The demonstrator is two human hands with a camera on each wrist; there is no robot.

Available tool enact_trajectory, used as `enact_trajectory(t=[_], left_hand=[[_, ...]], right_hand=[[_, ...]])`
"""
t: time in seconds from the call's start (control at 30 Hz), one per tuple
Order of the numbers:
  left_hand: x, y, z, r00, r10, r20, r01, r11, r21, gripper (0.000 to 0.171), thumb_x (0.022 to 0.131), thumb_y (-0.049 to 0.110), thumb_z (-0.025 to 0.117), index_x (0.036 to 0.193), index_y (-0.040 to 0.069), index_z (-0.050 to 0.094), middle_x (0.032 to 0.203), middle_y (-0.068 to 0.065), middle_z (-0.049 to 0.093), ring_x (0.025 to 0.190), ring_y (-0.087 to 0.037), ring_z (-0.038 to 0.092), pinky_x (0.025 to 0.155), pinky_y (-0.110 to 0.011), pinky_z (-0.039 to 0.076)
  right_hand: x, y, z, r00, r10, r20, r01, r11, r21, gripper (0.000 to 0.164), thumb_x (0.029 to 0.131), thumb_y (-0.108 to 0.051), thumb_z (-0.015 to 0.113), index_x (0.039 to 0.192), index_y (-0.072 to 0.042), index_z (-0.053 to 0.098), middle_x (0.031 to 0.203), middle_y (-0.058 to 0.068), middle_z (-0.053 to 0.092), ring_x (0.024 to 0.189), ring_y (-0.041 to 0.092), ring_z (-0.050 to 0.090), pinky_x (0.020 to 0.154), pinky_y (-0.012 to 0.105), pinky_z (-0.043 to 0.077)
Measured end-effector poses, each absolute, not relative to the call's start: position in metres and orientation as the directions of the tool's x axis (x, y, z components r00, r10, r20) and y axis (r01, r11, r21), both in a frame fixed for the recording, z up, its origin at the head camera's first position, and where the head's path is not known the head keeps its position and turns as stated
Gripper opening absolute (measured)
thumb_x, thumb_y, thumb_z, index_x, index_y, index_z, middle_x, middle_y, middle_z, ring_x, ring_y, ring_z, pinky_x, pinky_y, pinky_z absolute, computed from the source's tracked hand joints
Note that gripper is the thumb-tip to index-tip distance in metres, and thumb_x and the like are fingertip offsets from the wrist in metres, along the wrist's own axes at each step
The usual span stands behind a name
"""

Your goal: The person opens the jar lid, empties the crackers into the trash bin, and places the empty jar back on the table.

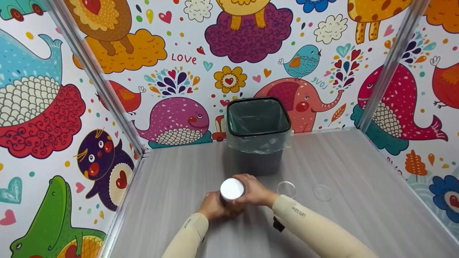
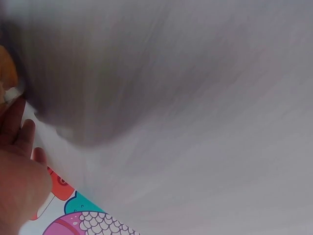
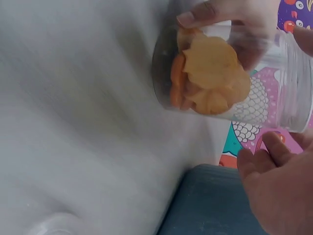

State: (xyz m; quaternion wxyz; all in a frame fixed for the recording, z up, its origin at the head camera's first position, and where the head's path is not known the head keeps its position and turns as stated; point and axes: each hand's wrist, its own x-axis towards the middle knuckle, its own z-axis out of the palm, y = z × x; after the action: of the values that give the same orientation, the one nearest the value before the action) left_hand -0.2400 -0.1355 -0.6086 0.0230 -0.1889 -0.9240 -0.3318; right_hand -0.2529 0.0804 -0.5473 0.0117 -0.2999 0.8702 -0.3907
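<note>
A clear jar [image 3: 266,78] with a white lid [image 1: 232,189] is between my two hands, over the table near the bin. Inside it lie several golden-orange pieces [image 3: 212,63] with scalloped edges. My left hand [image 1: 212,206] grips the lower part of the jar, its thumb along the wall in the right wrist view. The right hand [image 1: 255,191] holds the lid end from the side, fingers and thumb round it. At the edge of the left wrist view, only a sliver of the orange contents [image 2: 7,71] shows beside the left fingers.
A dark grey bin [image 1: 256,157] lined with a clear bag stands just beyond my hands, against the back wall. Two clear round discs or rings, one nearer [image 1: 286,189] and one farther right [image 1: 321,192], lie on the table [image 1: 172,179]. Printed panels with metal posts enclose it.
</note>
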Motion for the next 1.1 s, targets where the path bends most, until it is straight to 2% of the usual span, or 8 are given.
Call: enact_trajectory(t=[0.2,0.37,0.57,0.73,1.1], left_hand=[[-0.240,-0.135,-0.608,-0.928,0.338,0.157,0.362,0.712,0.602,0.076,0.054,0.039,0.095,0.116,0.004,0.069,0.106,-0.004,0.073,0.100,-0.018,0.067,0.094,-0.040,0.051],[-0.239,-0.136,-0.605,-0.927,0.337,0.164,0.364,0.702,0.612,0.074,0.053,0.037,0.095,0.114,0.004,0.070,0.104,-0.004,0.073,0.098,-0.019,0.067,0.092,-0.041,0.052],[-0.239,-0.136,-0.604,-0.930,0.331,0.160,0.356,0.699,0.620,0.073,0.054,0.036,0.095,0.115,0.006,0.069,0.106,-0.002,0.073,0.099,-0.018,0.066,0.093,-0.041,0.051],[-0.239,-0.135,-0.605,-0.921,0.346,0.178,0.380,0.702,0.602,0.074,0.055,0.038,0.095,0.115,0.004,0.070,0.105,-0.004,0.073,0.100,-0.019,0.066,0.093,-0.042,0.051],[-0.240,-0.135,-0.606,-0.926,0.346,0.149,0.362,0.712,0.601,0.082,0.053,0.040,0.096,0.120,0.003,0.067,0.109,-0.004,0.072,0.103,-0.019,0.066,0.096,-0.040,0.050]], right_hand=[[-0.254,0.081,-0.547,-0.816,-0.535,0.218,-0.520,0.518,-0.679,0.089,0.066,-0.033,0.089,0.138,-0.001,0.050,0.134,0.017,0.053,0.124,0.035,0.047,0.103,0.051,0.040],[-0.246,0.079,-0.553,-0.852,-0.463,0.245,-0.488,0.533,-0.691,0.095,0.065,-0.038,0.090,0.140,0.000,0.046,0.134,0.018,0.051,0.125,0.036,0.046,0.103,0.051,0.040],[-0.240,0.074,-0.560,-0.869,-0.397,0.295,-0.479,0.527,-0.702,0.091,0.065,-0.039,0.091,0.133,0.001,0.049,0.127,0.017,0.054,0.120,0.034,0.049,0.101,0.050,0.042],[-0.243,0.075,-0.558,-0.857,-0.430,0.285,-0.495,0.531,-0.688,0.088,0.066,-0.041,0.090,0.132,0.001,0.050,0.127,0.015,0.055,0.120,0.033,0.049,0.101,0.049,0.042],[-0.254,0.080,-0.547,-0.828,-0.525,0.196,-0.491,0.511,-0.705,0.086,0.065,-0.034,0.091,0.135,-0.001,0.053,0.133,0.015,0.053,0.123,0.035,0.047,0.102,0.052,0.040]])
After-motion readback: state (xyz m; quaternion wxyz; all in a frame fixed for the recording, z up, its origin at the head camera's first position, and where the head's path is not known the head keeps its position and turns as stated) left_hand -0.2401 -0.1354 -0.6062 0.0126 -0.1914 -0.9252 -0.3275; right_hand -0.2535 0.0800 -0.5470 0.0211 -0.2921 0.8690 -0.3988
